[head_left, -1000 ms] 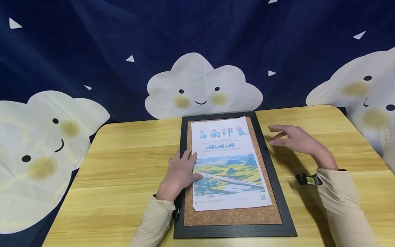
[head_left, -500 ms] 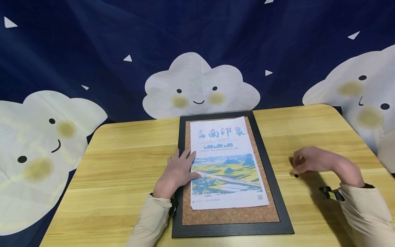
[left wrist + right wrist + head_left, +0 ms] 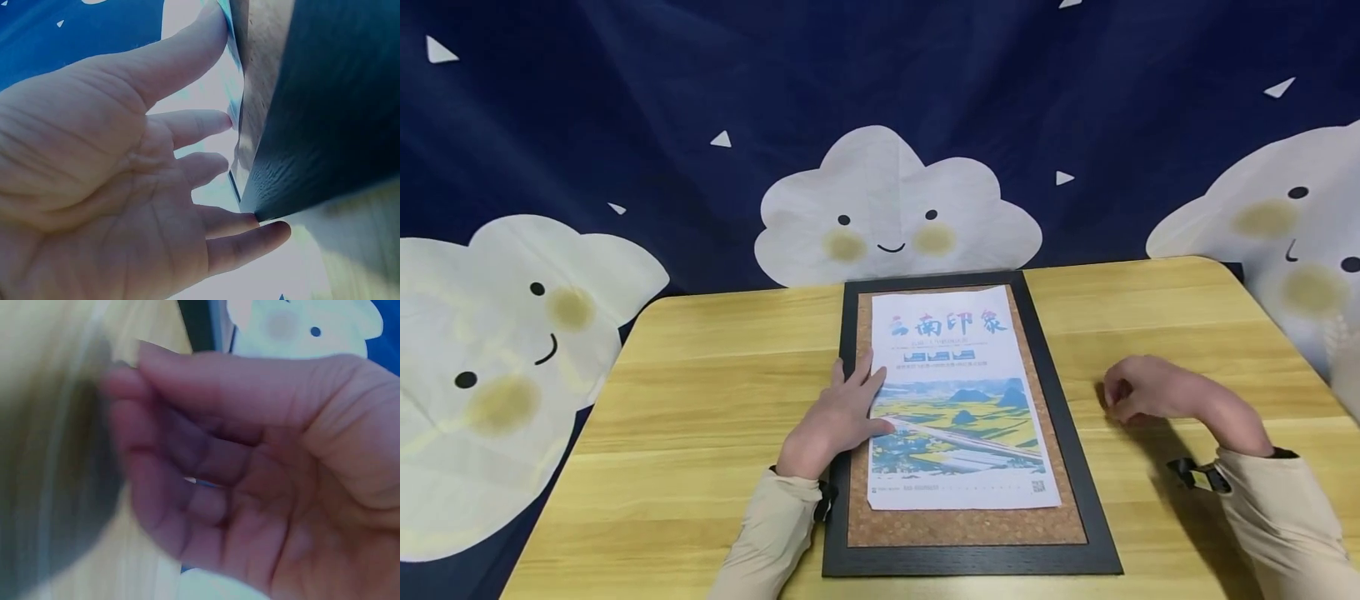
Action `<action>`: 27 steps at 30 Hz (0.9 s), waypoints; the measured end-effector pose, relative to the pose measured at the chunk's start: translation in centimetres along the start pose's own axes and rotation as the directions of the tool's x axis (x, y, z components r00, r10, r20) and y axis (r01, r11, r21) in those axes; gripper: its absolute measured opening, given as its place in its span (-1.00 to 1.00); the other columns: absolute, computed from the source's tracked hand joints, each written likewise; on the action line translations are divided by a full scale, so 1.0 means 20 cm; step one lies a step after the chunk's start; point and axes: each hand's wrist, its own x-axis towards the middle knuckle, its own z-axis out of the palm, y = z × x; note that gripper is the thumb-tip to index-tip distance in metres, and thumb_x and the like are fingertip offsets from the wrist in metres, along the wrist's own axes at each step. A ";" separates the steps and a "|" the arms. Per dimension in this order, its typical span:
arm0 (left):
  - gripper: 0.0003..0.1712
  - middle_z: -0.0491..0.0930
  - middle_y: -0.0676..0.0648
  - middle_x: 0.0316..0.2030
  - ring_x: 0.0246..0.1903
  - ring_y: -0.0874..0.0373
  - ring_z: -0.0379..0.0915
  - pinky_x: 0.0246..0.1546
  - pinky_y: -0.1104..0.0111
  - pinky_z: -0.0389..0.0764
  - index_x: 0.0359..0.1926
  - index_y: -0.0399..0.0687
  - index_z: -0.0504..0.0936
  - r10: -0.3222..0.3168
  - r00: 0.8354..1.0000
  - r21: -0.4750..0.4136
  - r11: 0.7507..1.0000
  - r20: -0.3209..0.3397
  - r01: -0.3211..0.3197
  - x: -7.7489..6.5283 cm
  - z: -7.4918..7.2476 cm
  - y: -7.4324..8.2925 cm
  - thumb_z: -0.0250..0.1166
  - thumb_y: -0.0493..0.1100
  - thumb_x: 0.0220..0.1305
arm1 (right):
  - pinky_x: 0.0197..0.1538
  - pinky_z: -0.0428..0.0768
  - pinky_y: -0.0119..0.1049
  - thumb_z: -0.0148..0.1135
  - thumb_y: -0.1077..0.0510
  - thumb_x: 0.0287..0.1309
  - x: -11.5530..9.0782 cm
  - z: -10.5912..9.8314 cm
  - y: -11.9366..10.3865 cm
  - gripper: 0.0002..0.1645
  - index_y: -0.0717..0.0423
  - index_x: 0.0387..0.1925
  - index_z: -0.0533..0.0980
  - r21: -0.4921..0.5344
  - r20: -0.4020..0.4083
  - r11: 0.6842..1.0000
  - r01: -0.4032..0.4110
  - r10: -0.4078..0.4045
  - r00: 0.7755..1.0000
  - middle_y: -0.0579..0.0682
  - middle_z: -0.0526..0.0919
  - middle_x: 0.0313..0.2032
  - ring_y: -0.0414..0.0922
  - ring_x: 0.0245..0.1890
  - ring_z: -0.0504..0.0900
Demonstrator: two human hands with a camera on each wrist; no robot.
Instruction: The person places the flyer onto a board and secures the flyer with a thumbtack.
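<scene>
1. Nearest me, the black frame (image 3: pixel 977 560) is lying on the table (image 3: pixel 700 433), bordering the cork (image 3: pixel 966 527).
2. I'm resting the left hand (image 3: pixel 831 417) at the frame's left side, fingers spreading apart, thumb touching the paper (image 3: pixel 958 425), which is lying on the cork.
3. Right of the frame, I'm curling the right hand (image 3: pixel 1153 390), thumb and forefinger pinching what seems, through blur, a small dark thing (image 3: pixel 123 364).
4. Beyond, a blue cloth (image 3: pixel 700 75) is hanging.

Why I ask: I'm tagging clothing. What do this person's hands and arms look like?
Left hand and right hand are ungloved. Beige sleeves cover both forearms; a black device shows at each wrist, the right one bearing a yellow patch.
</scene>
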 end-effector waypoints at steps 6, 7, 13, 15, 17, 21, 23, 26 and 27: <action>-0.09 -0.09 -0.06 0.65 0.57 -0.40 -0.40 0.35 -0.27 0.26 0.62 -0.03 0.20 -0.005 1.000 0.012 1.000 0.021 0.005 0.00 0.00 0.00 0.40 0.03 0.39 | -0.43 0.47 -0.34 0.32 0.40 0.23 0.06 -0.05 -0.08 -0.84 0.10 -0.38 0.62 -0.025 -0.238 0.999 0.033 -0.038 0.971 -0.16 0.61 -0.48 -0.24 -0.49 0.49; -0.10 -0.06 -0.06 0.64 0.57 -0.41 -0.39 0.35 -0.27 0.27 0.62 -0.01 0.21 -0.003 1.000 0.023 1.000 0.026 0.002 0.00 0.00 0.00 0.40 0.03 0.39 | -0.41 0.49 -0.35 0.32 0.40 0.24 0.07 -0.06 -0.09 -0.84 0.11 -0.38 0.63 -0.028 -0.279 0.999 0.042 -0.048 0.959 -0.15 0.63 -0.46 -0.24 -0.47 0.51; -0.13 -0.05 -0.06 0.64 0.57 -0.40 -0.37 0.39 -0.28 0.19 0.62 0.08 0.20 -0.008 0.999 0.077 0.997 0.053 0.004 0.00 -0.01 0.00 0.35 0.08 0.43 | -0.32 0.53 -0.37 0.33 0.33 0.31 0.15 -0.12 -0.20 -0.96 0.18 -0.29 0.66 0.044 -0.454 0.996 0.074 -0.046 0.890 -0.02 0.70 -0.37 -0.18 -0.39 0.58; -0.12 -0.05 -0.07 0.64 0.57 -0.40 -0.37 0.39 -0.28 0.18 0.63 0.08 0.19 -0.009 0.998 0.091 0.996 0.056 0.004 0.00 -0.01 0.00 0.35 0.10 0.42 | -0.30 0.55 -0.36 0.31 0.32 0.32 0.18 -0.13 -0.23 -0.96 0.23 -0.25 0.66 0.083 -0.482 0.993 0.086 -0.036 0.876 0.03 0.71 -0.35 -0.11 -0.38 0.60; -0.10 -0.04 -0.09 0.64 0.57 -0.41 -0.35 0.39 -0.28 0.20 0.62 0.05 0.20 -0.003 0.999 0.099 0.995 0.054 -0.002 0.00 -0.01 0.00 0.36 0.13 0.41 | -0.28 0.59 -0.35 0.30 0.31 0.34 0.22 -0.14 -0.26 -0.93 0.27 -0.20 0.66 0.130 -0.499 0.987 0.099 -0.021 0.867 0.09 0.73 -0.34 -0.07 -0.37 0.64; -0.07 -0.06 -0.10 0.64 0.56 -0.43 -0.35 0.34 -0.24 0.31 0.62 0.03 0.19 0.005 0.999 0.096 0.995 0.054 -0.010 -0.01 0.00 0.01 0.38 0.14 0.39 | -0.26 0.63 -0.35 0.28 0.27 0.39 0.29 -0.14 -0.30 -0.85 0.33 -0.14 0.65 0.222 -0.521 0.967 0.123 0.011 0.853 0.15 0.75 -0.31 -0.10 -0.38 0.68; -0.07 -0.07 -0.10 0.65 0.56 -0.43 -0.37 0.29 -0.21 0.39 0.63 0.02 0.19 0.007 0.998 0.087 0.996 0.056 -0.012 0.00 0.00 0.01 0.38 0.13 0.39 | -0.25 0.65 -0.38 0.27 0.27 0.41 0.33 -0.14 -0.31 -0.81 0.38 -0.11 0.64 0.272 -0.528 0.951 0.144 0.023 0.849 0.17 0.76 -0.29 -0.16 -0.38 0.70; -0.06 -0.11 -0.10 0.65 0.56 -0.43 -0.40 0.20 -0.16 0.51 0.63 0.03 0.16 0.008 0.998 0.076 0.997 0.062 -0.013 0.00 0.00 0.01 0.38 0.13 0.39 | -0.24 0.68 -0.40 0.24 0.32 0.41 0.39 -0.14 -0.33 -0.80 0.45 -0.09 0.62 0.333 -0.531 0.926 0.179 0.027 0.847 0.20 0.76 -0.25 -0.22 -0.37 0.70; -0.05 -0.12 -0.09 0.65 0.56 -0.43 -0.42 0.17 -0.13 0.54 0.64 0.04 0.16 0.008 0.998 0.074 0.997 0.064 -0.013 0.00 0.00 0.01 0.38 0.13 0.39 | -0.24 0.68 -0.40 0.23 0.32 0.42 0.41 -0.14 -0.34 -0.79 0.46 -0.08 0.61 0.348 -0.528 0.919 0.187 0.027 0.849 0.21 0.76 -0.24 -0.23 -0.36 0.71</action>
